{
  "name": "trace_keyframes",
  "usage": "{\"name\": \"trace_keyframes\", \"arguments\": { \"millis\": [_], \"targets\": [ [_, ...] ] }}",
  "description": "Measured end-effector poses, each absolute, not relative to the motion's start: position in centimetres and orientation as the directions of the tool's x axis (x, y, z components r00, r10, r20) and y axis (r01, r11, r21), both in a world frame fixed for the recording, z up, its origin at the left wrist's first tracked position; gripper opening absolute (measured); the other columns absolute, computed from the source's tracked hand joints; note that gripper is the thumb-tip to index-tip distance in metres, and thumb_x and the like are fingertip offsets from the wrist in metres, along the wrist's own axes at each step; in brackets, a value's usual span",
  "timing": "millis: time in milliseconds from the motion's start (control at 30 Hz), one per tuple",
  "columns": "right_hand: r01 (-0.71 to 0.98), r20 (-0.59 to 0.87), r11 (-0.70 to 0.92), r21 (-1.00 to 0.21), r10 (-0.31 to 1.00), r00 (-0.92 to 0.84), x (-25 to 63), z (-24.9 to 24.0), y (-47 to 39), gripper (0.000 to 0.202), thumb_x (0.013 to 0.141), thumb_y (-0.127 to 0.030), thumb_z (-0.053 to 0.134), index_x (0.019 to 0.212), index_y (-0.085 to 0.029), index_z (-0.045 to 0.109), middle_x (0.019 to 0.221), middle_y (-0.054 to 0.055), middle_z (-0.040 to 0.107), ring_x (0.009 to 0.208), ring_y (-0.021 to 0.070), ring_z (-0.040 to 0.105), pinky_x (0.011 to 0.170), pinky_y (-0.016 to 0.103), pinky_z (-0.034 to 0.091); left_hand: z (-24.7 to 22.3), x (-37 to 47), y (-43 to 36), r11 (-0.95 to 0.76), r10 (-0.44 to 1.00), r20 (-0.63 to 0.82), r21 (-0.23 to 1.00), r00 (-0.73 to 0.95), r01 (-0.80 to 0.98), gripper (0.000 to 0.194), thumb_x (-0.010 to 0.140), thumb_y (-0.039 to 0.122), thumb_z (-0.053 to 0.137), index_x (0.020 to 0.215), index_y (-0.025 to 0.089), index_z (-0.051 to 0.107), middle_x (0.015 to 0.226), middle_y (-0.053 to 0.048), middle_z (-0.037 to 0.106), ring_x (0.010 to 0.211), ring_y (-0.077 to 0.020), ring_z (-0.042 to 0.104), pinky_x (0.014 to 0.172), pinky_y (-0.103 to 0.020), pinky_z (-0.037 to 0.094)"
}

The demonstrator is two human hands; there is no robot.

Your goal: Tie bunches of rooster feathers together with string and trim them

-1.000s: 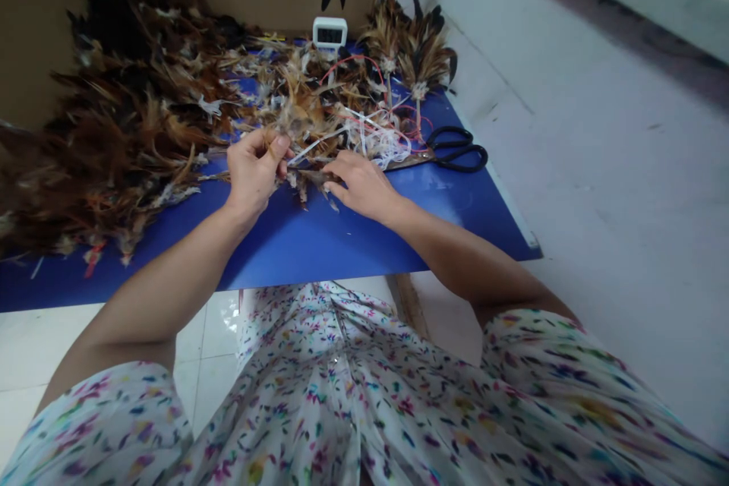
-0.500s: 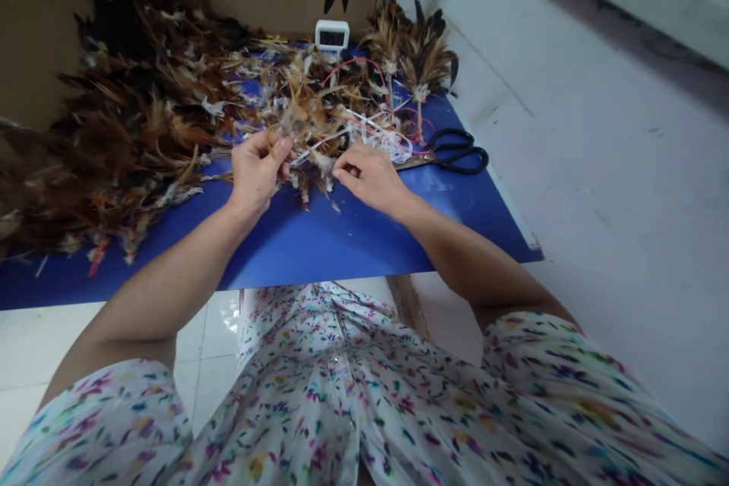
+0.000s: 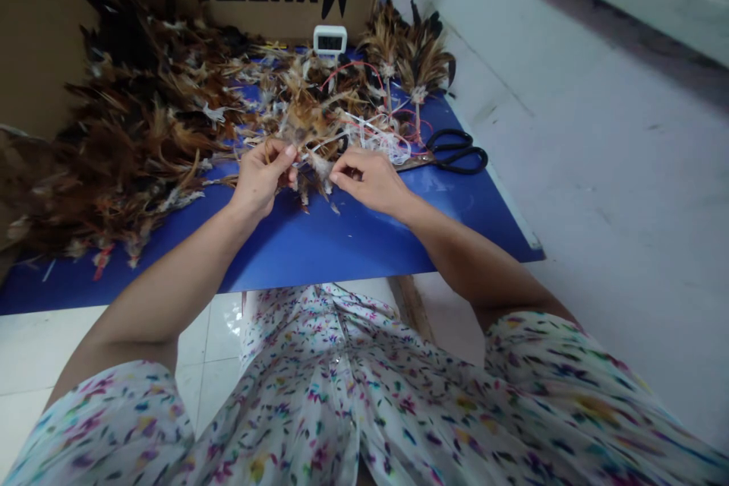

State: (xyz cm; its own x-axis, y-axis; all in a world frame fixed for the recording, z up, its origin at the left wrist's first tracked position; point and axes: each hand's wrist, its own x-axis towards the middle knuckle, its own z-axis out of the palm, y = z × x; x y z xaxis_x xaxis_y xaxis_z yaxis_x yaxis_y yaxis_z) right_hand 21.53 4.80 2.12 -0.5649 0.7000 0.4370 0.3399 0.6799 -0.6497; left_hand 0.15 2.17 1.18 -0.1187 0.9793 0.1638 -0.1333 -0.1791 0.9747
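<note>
The left hand [image 3: 265, 175] and right hand [image 3: 367, 178] pinch feathers [image 3: 320, 165] between them.

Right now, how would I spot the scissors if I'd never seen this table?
Go to the right side of the blue tabletop. The scissors lie beside the tangled white ribbon. Two black looped handles set them apart from ribbon and brown feathers.

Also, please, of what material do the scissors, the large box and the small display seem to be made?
Scissors: metal at the pivot, judging by the dull glint; glossy black handles, perhaps plastic-coated. Large box: matt cardboard, likely, from its plain brown walls and black print. Small display: probably plastic, with a smooth white frame.
</note>
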Motion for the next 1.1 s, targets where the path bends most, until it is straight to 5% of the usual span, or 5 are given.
{"name": "trace_keyframes", "arguments": {
  "millis": [133,300,467,833,1100],
  "targets": [
    [0.276,0.383,0.626,-0.730,0.708,-0.593,21.5,2.3,4.7,0.012,0.084,-0.026,0.062,0.076,-0.016,0.066,0.078,0.001,0.066,0.069,0.0114,0.052,0.071,0.028,0.042,2.2,0.8,1.4,-0.096,0.994,0.083,0.973,-0.068,-0.212,0.042,0.065,0.045,0.089,0.068,0.019,0.057,0.062,0.003,0.063,0.047,-0.0079,0.056,0.043,-0.020,0.044],
    [0.202,0.275,0.502,-0.841,0.718,-0.640,21.5,2.9,4.3,0.018,0.083,-0.032,0.066,0.076,-0.015,0.067,0.070,0.001,0.066,0.063,0.0096,0.052,0.066,0.027,0.043,2.6,1.0,1.1,-0.067,0.998,0.062,0.968,-0.029,-0.241,0.043,0.063,0.043,0.091,0.067,0.018,0.057,0.081,-0.001,0.074,0.050,-0.0068,0.059,0.044,-0.019,0.046],
    [0.122,0.232,0.406,-0.906,0.715,-0.660,21.6,3.3,4.1,0.020,0.081,-0.033,0.069,0.075,-0.014,0.066,0.069,0.001,0.068,0.061,0.0089,0.057,0.063,0.025,0.046,2.2,1.0,1.2,-0.079,0.997,0.077,0.971,-0.017,-0.226,0.045,0.059,0.047,0.092,0.065,0.017,0.060,0.065,0.001,0.068,0.050,-0.0085,0.060,0.047,-0.020,0.049],
    [0.053,0.155,0.268,-0.962,0.694,-0.703,21.6,3.1,4.2,0.017,0.081,-0.027,0.071,0.071,-0.015,0.064,0.066,0.002,0.071,0.058,0.0080,0.060,0.058,0.023,0.048,2.2,1.0,1.2,-0.080,0.997,0.076,0.975,-0.028,-0.206,0.044,0.060,0.046,0.092,0.063,0.018,0.059,0.056,0.003,0.063,0.044,-0.0081,0.055,0.046,-0.021,0.046],
    [-0.066,0.156,0.156,-0.986,0.685,-0.711,21.6,3.6,3.9,0.026,0.080,-0.036,0.076,0.071,-0.015,0.063,0.066,0.002,0.072,0.059,0.0090,0.063,0.057,0.021,0.048,2.1,1.3,1.0,-0.042,0.999,0.043,0.974,-0.001,-0.225,0.041,0.060,0.044,0.093,0.064,0.017,0.062,0.058,0.002,0.063,0.043,-0.0075,0.053,0.044,-0.021,0.044]
  ]
}}
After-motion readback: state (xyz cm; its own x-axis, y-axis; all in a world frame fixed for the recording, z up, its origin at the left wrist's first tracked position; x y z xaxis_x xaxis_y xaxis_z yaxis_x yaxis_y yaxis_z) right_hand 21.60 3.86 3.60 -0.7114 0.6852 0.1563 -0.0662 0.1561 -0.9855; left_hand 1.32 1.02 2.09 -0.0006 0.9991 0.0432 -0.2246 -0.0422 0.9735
